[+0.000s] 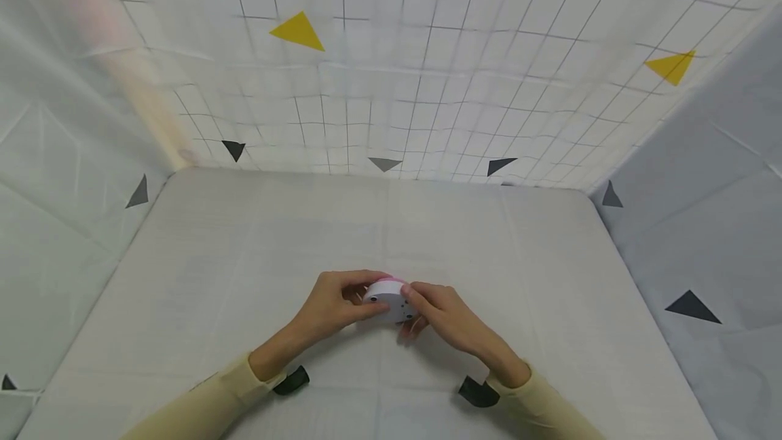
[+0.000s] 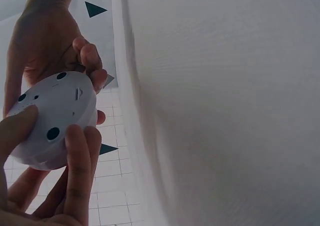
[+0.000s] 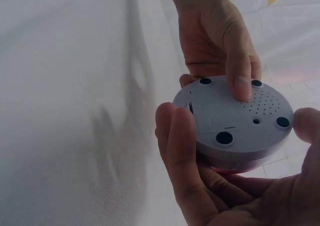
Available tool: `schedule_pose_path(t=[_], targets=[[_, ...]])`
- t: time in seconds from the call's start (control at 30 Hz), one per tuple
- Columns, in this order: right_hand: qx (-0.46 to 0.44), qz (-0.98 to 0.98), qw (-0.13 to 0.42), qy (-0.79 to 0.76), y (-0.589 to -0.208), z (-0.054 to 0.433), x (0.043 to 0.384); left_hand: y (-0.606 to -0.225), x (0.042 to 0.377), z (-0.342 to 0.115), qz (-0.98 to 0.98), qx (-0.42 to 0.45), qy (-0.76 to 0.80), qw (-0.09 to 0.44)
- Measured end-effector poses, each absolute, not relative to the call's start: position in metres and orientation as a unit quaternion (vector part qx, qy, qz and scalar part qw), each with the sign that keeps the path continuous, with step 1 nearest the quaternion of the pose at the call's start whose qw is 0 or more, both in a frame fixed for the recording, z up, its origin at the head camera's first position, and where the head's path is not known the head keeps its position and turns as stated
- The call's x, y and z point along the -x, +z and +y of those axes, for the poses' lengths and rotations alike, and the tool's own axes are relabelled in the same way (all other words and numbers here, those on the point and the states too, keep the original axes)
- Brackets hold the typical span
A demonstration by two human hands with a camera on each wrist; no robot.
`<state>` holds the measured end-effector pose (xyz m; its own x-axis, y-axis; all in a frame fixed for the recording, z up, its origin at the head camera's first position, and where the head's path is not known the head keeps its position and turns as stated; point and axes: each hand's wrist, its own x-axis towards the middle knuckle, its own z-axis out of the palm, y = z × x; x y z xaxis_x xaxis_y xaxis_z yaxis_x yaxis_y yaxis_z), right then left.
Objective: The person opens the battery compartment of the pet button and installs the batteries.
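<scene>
Both hands hold a round white electronic device (image 1: pixel 392 299) with a pink side, its flat underside turned up toward the head. On that underside, in the right wrist view, are several dark rubber feet, a patch of speaker holes and a battery cover (image 3: pixel 215 117). My left hand (image 1: pixel 330 301) grips the left rim, its thumb lying on the underside and its fingers behind. My right hand (image 1: pixel 451 314) grips the right rim between thumb and curled fingers. The pink part is mostly hidden beneath.
A white-covered table (image 1: pixel 293 223) lies under the hands. White sheets surround it, with a gridded back wall (image 1: pixel 391 73) carrying yellow and dark triangles. Black bands (image 1: pixel 292 381) sit at both wrists.
</scene>
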<state>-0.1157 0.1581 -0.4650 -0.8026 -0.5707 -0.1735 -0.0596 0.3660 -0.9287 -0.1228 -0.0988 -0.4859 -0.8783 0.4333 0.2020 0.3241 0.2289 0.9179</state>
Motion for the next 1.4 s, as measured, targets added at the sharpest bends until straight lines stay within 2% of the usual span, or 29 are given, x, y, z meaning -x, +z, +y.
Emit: schedule_pose_path(t=[0.53, 0.93, 1.4], targets=[[0.188, 0.782, 0.231, -0.547, -0.4640, 0.1594, 0.1186, -0.4836, 0.1240, -0.0989, 0.777, -0.231, 0.583, 0.058], [0.163, 0.839, 0.164, -0.492, -0.4647, 0.1580, 0.1198, -0.4795, 0.1248, -0.1022, 0.782, -0.219, 0.574, 0.107], [0.189, 0.789, 0.178, -0.557, -0.4680, 0.1618, 0.1213, -0.4800, 0.1241, -0.1013, 0.793, -0.201, 0.561, 0.126]])
